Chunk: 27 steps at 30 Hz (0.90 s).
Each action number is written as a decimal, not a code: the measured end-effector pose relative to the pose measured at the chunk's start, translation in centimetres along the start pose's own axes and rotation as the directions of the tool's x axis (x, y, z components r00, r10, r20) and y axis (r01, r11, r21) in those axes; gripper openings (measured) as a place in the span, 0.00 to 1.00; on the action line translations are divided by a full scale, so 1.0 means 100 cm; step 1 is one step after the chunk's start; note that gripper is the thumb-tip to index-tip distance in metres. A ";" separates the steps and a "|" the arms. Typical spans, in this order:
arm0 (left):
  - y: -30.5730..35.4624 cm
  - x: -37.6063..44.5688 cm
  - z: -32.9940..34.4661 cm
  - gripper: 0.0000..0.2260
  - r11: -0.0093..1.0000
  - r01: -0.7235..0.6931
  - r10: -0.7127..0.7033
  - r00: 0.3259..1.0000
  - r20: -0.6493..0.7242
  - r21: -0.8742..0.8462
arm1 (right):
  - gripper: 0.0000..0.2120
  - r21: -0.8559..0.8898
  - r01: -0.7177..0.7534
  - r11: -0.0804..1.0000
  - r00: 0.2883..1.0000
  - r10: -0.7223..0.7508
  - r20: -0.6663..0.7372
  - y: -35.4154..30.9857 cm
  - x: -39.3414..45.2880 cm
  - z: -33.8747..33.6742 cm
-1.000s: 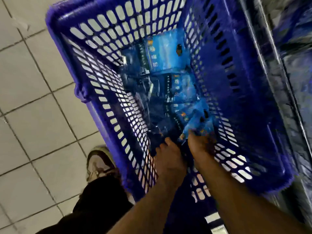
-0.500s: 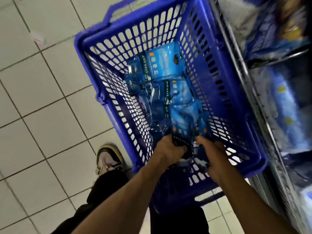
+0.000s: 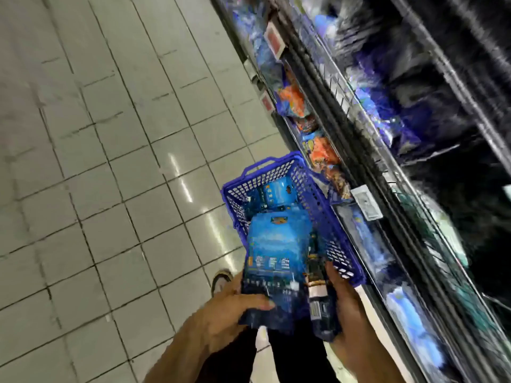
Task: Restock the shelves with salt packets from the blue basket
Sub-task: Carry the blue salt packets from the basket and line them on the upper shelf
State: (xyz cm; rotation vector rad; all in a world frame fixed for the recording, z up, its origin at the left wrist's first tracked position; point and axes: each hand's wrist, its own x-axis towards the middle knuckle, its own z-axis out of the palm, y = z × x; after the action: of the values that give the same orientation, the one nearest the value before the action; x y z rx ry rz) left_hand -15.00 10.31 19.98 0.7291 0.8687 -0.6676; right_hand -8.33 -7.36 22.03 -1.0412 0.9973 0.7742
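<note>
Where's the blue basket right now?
In the head view, the blue basket sits on the tiled floor right of centre, against the shelving, just beyond the held salt packets.

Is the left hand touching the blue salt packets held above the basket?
Touching. The head view shows the left hand with its thumb lying across the front of the salt packets and the palm against their left edge.

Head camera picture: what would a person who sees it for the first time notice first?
First come the blue salt packets at bottom centre, held up between the left hand and the right hand. Just behind them the blue basket stands on the pale tiled floor with more packets inside. Along the right runs a dark, blurred shelf unit with blue and orange bags.
</note>
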 end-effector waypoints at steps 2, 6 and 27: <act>0.018 -0.051 0.011 0.30 1.000 -0.017 0.018 0.999 0.028 -0.004 | 0.24 0.060 -0.017 0.998 0.996 0.011 0.089 -0.007 -0.046 0.014; 0.050 -0.146 0.034 0.29 0.998 -0.060 0.060 0.998 0.035 0.011 | 0.30 0.031 0.053 0.998 0.983 -0.057 0.177 -0.028 -0.135 0.027; 0.075 -0.322 0.193 0.20 0.862 -0.399 0.379 0.917 0.124 0.312 | 0.20 0.269 0.395 0.879 0.857 -0.458 0.238 -0.080 -0.387 -0.064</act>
State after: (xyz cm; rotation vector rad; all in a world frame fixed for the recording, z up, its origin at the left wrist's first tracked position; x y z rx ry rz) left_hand -16.51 6.48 57.98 1.1494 0.5313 -0.4692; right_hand -17.29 -18.32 59.49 -0.8855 0.5433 0.4230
